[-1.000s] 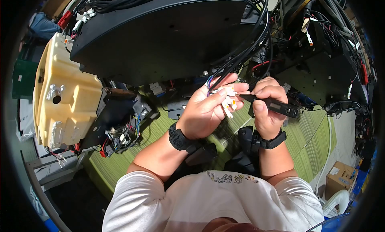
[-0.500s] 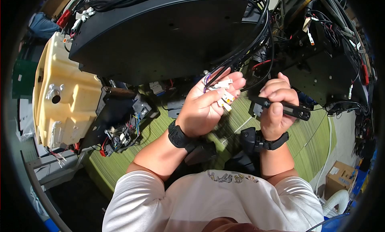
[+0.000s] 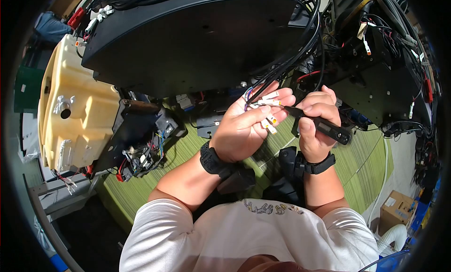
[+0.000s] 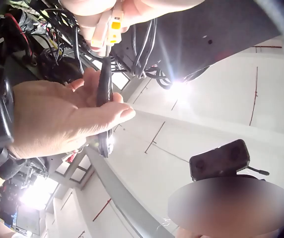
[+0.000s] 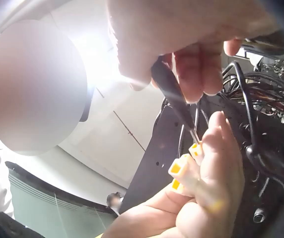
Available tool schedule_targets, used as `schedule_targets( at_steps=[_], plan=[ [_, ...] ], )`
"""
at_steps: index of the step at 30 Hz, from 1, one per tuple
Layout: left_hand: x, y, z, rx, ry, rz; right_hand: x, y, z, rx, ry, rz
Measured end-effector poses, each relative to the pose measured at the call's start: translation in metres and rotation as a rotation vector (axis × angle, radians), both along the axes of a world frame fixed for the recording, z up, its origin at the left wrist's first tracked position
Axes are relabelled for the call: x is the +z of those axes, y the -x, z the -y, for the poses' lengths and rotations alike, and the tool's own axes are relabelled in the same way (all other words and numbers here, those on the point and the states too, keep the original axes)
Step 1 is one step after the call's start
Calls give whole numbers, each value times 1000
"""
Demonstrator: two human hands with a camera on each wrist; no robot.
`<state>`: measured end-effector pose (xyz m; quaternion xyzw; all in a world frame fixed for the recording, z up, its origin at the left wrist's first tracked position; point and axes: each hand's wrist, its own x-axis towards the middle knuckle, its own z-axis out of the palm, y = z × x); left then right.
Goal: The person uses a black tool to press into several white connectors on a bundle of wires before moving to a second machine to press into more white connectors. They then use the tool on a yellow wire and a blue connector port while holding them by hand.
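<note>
My left hand [image 3: 242, 131] holds a bunch of white plug connectors [image 3: 269, 102] with orange inserts, its thumb pressing them against the fingers. Thin coloured wires and black cables [image 3: 277, 73] run from them past the fingertips. Between thumb and fingers, my right hand [image 3: 320, 119] grips a black pen-shaped tool [image 3: 332, 130] with a thin metal tip. In the right wrist view, the tip of the tool [image 5: 174, 94] meets the orange face of one connector [image 5: 196, 150]. From the left wrist view, the tool [image 4: 105, 89] lines up with the connector [image 4: 113, 30].
A large black panel [image 3: 188, 46] stands just beyond the hands, with cable bundles on its right. To the left is a yellowish moulded tank [image 3: 82, 107], near a black unit with loose wiring [image 3: 143, 157]. A cardboard box [image 3: 397, 210] sits at lower right.
Half a second ago the tool was drawn back to the right, away from the connectors. My right hand has returned leftward, bringing the tip to a connector; the connectors now fan out differently.
</note>
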<state>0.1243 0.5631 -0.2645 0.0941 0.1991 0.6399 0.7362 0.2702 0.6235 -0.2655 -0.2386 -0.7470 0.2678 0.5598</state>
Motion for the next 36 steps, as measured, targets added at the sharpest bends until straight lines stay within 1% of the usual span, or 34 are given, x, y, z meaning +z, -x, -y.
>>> schedule_targets(
  at_steps=[3, 7, 9, 10, 13, 16, 18, 19, 21, 22, 24, 28, 31, 33, 34, 36],
  plan=[
    [-4, -1, -1, 20, -8, 46, -2, 0, -1, -11, -5, 38],
    [-10, 1, -2, 49, -14, 31, 0, -1, 1, -8, 11, 10],
    [-12, 1, -4, 108, -12, 29, 2, -1, 1, 32, 43, -119],
    [-12, 1, -5, 111, -12, 29, 2, -2, 1, 58, 45, -126],
    [-10, 2, -5, 123, 10, 22, 4, -2, 3, 101, 59, -98],
    [-13, 2, -5, 126, -5, 10, 3, -2, 3, 80, 57, -38],
    [-19, 5, -5, 12, -128, 53, 1, -2, 3, 67, 65, 8],
    [-18, 4, -4, 12, -128, 53, 1, -1, 3, 68, 65, 8],
    [-11, 1, -3, 32, -50, 6, 1, 0, 3, 55, 63, 37],
    [-9, 1, -2, 32, -49, 7, 0, 0, 2, 55, 63, 38],
    [-7, 1, -2, -28, -70, 59, 0, -1, 1, 23, 37, 56],
    [-2, -1, 0, -18, -31, 7, 0, -1, 2, 13, 58, 69],
    [-5, -1, -1, 15, -16, -3, 2, 0, 3, -2, 60, 65],
    [-7, -1, -4, 113, 5, -10, 4, -1, 4, 9, 76, -64],
    [-6, 0, -4, 115, 4, -9, 4, -1, 4, 26, 76, -93],
    [-4, 1, -5, 135, 30, -17, 5, -1, 5, 63, 73, -79]
  ],
)
